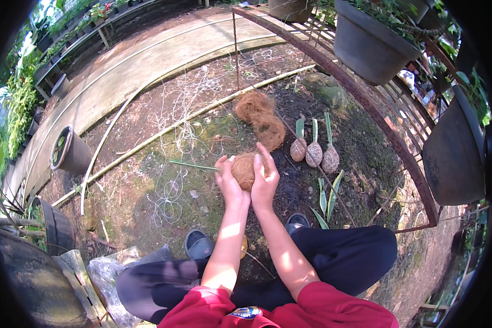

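Observation:
My left hand [228, 183] and my right hand [263, 180] are cupped round a ball of brown coir fiber [242, 171] at the centre of the view, fingers curved against its sides. A narrow green leaf [192, 165] sticks out of it to the left. Just beyond lie loose mounds of brown fiber [268, 131]. To the right rest three string-wrapped balls [314, 154] with upright leaf pieces, and below them loose pale-edged leaves [332, 197]. A tangle of white string [186, 131] lies on the soil to the left.
A rusty metal rack [388, 128] with pots [374, 46] arches along the right. Pale poles [126, 158] cross the ground toward a concrete path [147, 57]. Pots [74, 153] stand on the left; crumpled plastic [105, 279] lies lower left, near my bent legs [355, 251].

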